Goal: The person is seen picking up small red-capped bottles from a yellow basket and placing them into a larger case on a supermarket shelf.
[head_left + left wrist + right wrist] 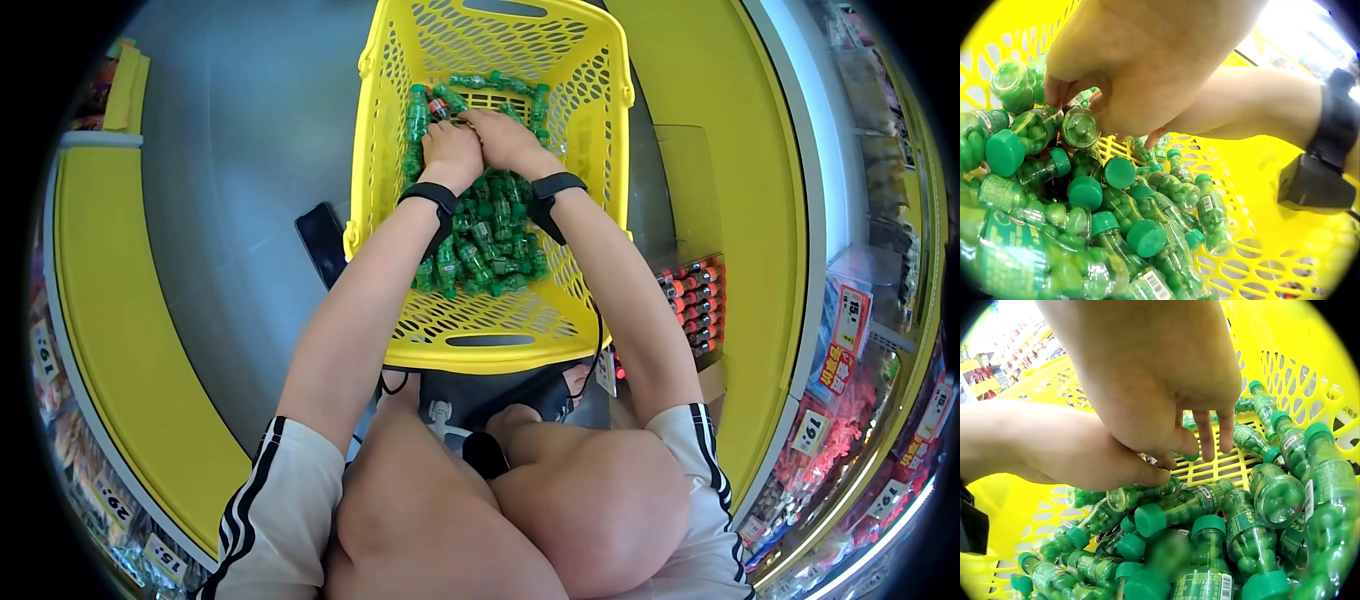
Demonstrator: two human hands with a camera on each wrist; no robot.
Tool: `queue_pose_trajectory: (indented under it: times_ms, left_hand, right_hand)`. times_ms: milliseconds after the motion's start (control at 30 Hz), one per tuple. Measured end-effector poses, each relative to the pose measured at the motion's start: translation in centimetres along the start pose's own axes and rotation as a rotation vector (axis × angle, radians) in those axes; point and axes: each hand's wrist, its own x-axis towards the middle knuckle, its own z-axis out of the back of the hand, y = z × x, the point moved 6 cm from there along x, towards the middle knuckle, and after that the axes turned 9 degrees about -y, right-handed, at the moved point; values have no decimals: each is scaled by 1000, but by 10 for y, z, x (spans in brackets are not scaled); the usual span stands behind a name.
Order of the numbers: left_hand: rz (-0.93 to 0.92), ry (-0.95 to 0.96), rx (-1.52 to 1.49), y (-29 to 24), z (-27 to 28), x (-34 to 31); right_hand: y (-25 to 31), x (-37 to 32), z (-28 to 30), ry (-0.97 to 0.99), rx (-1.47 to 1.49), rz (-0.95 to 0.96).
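Observation:
Both hands reach into a yellow basket holding many small clear bottles with green caps and green contents. In the left wrist view my left hand curls its fingers and thumb at a bottle whose round base faces the camera; the fingertips are partly hidden. My right hand hangs beside it with several fingers pointing down, fairly straight, over the basket's slatted floor. The head view has the left hand touching or nearly touching the right hand. A darker bottle with red lies just beyond them.
A phone lies on the floor left of the basket. At the right, a box of red-capped bottles stands by a yellow shelf base. Packed shelves with price tags line both sides. The person's knees are close behind the basket.

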Motion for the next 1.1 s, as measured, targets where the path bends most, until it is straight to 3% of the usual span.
queue_pose_trajectory:
  times_ms: [267,367,400,500,533,733,767,800,933,1100]
  left_hand:
    - [-23,-69,-18,8,-10,9]
    - [-76,5,1,-3,-12,6]
    - [-103,-16,-21,-8,-12,0]
    - [-133,-96,2,-18,-8,-11]
    - [-136,-93,1,-18,-8,-12]
    - [-214,-87,-16,-24,4,-18]
    - [-201,-18,-29,-25,3,-18]
    - [-187,50,-43,-26,-1,-18]
    - [-222,38,-27,-27,-6,-20]
    - [-247,27,-1,-27,-13,-22]
  right_hand:
    - [-13,6,3,42,160,-36]
    - [-16,9,5,26,201,-114]
    - [-14,8,7,-54,235,-85]
    - [-25,6,4,-43,216,-115]
    - [-23,8,4,-86,160,-12]
    - [-26,6,6,-107,128,-7]
    - [-26,7,6,-108,128,-12]
    - [-26,9,5,-98,143,13]
    - [-23,17,-5,19,228,114]
    - [-25,23,-17,24,202,140]
